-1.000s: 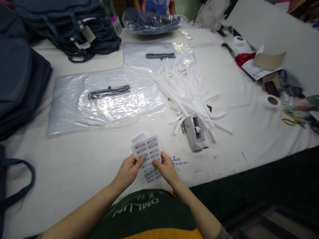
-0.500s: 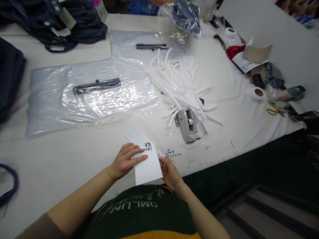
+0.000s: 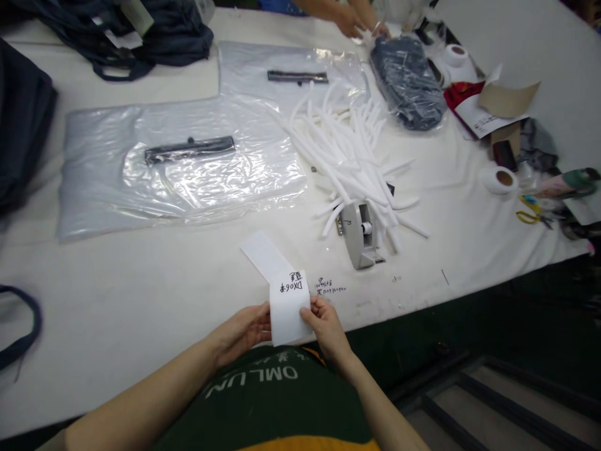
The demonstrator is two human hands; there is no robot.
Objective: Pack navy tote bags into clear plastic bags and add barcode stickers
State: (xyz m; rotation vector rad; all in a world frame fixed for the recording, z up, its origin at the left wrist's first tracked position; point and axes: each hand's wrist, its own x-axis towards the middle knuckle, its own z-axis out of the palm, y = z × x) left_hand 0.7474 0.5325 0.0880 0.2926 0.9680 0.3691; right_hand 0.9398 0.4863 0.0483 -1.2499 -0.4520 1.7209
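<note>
A white paper slip point(image 3: 288, 316) with handwriting on it, "DX06" among other marks, is held up between my two hands at the table's front edge. My left hand point(image 3: 241, 332) grips its left edge, with fingertips hidden behind the paper. On the right edge my right hand point(image 3: 329, 329) pinches it, thumb on the front face. Beyond the slip's top a white paper strip point(image 3: 263, 254) shows; whether the two are joined I cannot tell. A grey tape dispenser point(image 3: 353, 241) stands on the table ahead of my right hand.
White soft strips point(image 3: 352, 150) lie heaped behind the dispenser. Clear plastic bags point(image 3: 103, 169) lie flat to the left. Dark bags point(image 3: 164, 44) are piled back left. At the back, a co-worker's hands point(image 3: 350, 22) are near a plastic-wrapped dark bundle point(image 3: 408, 81). Yellow-handled snips point(image 3: 528, 216) lie right.
My left hand has gone from lying on the paper's face to gripping its left edge. My right thumb now shows on the front. The wrapped bundle has come forward, and a co-worker's hands have appeared.
</note>
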